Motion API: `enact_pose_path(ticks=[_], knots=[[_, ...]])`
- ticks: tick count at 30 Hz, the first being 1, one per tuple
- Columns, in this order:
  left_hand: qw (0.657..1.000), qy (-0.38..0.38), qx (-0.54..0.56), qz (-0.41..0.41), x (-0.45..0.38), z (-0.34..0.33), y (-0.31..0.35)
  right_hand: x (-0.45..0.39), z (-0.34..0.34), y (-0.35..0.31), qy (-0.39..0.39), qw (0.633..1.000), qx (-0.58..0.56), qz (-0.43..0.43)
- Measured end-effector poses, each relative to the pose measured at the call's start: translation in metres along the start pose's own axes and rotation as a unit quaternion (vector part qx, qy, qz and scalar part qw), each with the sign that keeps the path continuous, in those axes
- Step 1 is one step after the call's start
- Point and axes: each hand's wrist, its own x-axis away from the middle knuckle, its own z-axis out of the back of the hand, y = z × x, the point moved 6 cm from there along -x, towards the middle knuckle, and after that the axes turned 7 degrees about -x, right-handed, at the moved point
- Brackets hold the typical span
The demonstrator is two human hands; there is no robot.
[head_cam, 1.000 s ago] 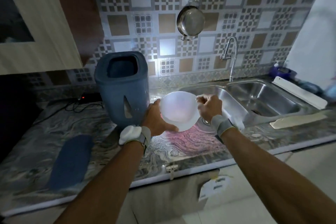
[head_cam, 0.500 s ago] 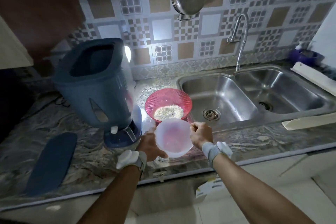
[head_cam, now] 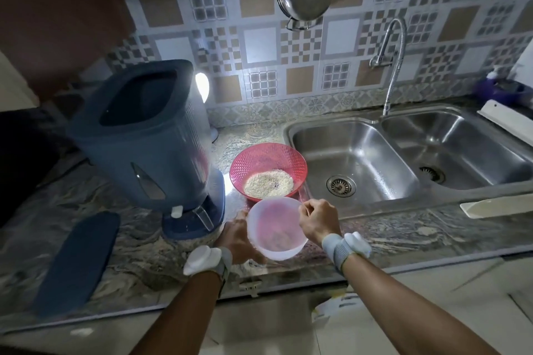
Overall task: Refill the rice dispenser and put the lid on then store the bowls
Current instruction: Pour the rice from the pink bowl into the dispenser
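Both hands hold a translucent white bowl [head_cam: 275, 229] just above the front edge of the desk [head_cam: 403, 235]. The left hand [head_cam: 238, 236] cups its left side and underside, fingers curled beneath it; the right hand [head_cam: 317, 220] pinches the right rim between thumb and curled fingers. The bowl looks empty or nearly so; a faint smudge at its bottom cannot be made out.

The relation that matters next is with the pink bowl [head_cam: 268, 171], which sits on the desk directly beyond the white one, their rims almost overlapping in this view, and holds a shallow heap of rice [head_cam: 268, 183]. Both hands are about equally near it.

The rice dispenser [head_cam: 144, 135], a tall dark blue bin, stands upright to the left of and beyond the hands, its top open. Its lid [head_cam: 78, 261] lies flat on the desk further left, long axis running away from the person, nearer the left hand.

Judging by this, 1 bowl of rice is left to pour before the lid goes on.
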Motion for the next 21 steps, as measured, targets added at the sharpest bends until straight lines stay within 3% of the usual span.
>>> enact_pose_path(ticks=[4,9,14,21], knots=[[0.993,-0.021,-0.096,0.07,-0.003,0.002,-0.01,0.0,0.01,-0.009,0.051,0.998,-0.013,0.03],[0.979,0.127,-0.134,0.087,-0.014,0.036,-0.013,-0.01,0.025,-0.043,0.115,0.984,-0.037,0.134],[0.968,0.201,-0.132,0.069,-0.03,0.062,0.008,-0.038,0.008,-0.069,0.057,0.987,-0.046,0.145],[0.979,0.165,-0.078,0.091,-0.08,0.07,0.026,-0.089,-0.026,-0.065,-0.02,0.99,0.067,0.123]])
